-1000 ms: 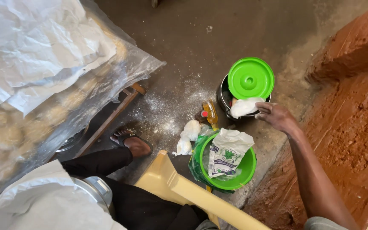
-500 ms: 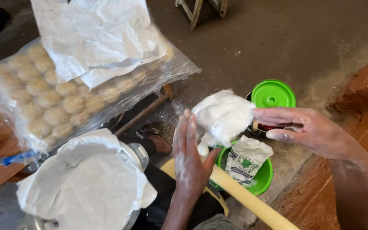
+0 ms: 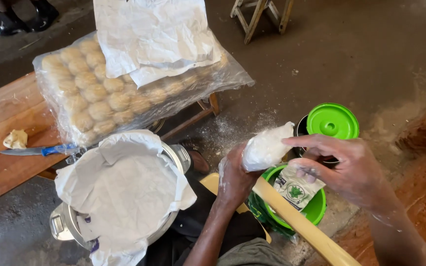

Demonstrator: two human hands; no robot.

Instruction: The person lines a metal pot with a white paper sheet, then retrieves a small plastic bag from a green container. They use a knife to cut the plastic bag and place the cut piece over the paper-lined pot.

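Note:
My left hand (image 3: pixel 233 177) and my right hand (image 3: pixel 343 165) both grip a small clear plastic bag of white powder (image 3: pixel 266 148), held in front of me above a green bucket (image 3: pixel 316 209). The left hand clasps the bag's lower end; the right hand's fingers pinch its upper end. A printed white packet (image 3: pixel 297 189) lies in the green bucket. Behind it stands a dark container with a green lid (image 3: pixel 332 121). A metal pot lined with white paper (image 3: pixel 124 187) sits by my left knee.
A wooden table (image 3: pixel 11 113) carries dough balls under clear plastic (image 3: pixel 99 98), white paper sheets (image 3: pixel 149 34), a blue-handled knife (image 3: pixel 40 150) and a dough lump (image 3: pixel 16 139). A yellow wooden bar (image 3: pixel 301 226) crosses below my hands. Red earth (image 3: pixel 420 187) lies at right; a wooden stool (image 3: pixel 262 17) stands behind.
My right hand lifted the white bag from the dark container, and my left hand joined it. The view swung left, bringing the table and pot into sight.

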